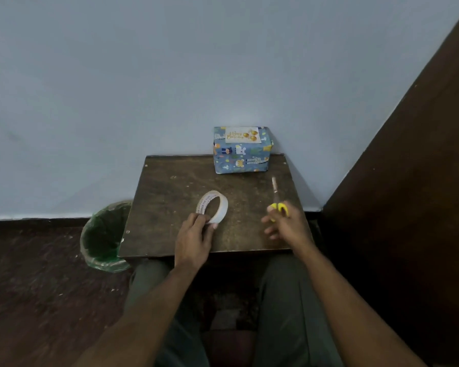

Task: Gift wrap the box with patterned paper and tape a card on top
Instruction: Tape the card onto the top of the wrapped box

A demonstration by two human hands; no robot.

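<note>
Head view gives me the pale blue wall (170, 75) first, filling the top of the picture, with a dark brown panel (421, 181) slanting down to the right of the table. The small dark wooden table (175, 181) stands pushed against that wall, and everything else I place from it. Under its near edge I see the person's grey trousers (284, 300), knees either side of the table's middle. On the dark floor (32, 274) just left of the table sits a round bin with a green liner (104, 234), its rim tucked close to the table's left edge. At the table's far right corner, against the wall, stands the box (241, 157), already covered in blue patterned paper with cartoon animals, and a white card (243, 135) with gold balloons lies flat on its top face. Near the table's centre the roll of clear tape (214, 207) stands on edge, tilted, and my left hand (195, 235) pinches its near rim between thumb and fingers. Toward the table's right edge my right hand (286, 225) is blurred; its thumb side is at the yellow handles of the scissors (277, 200), whose blades point away toward the box, but the other fingers spread loosely and I cannot tell whether they truly grip the handles.
</note>
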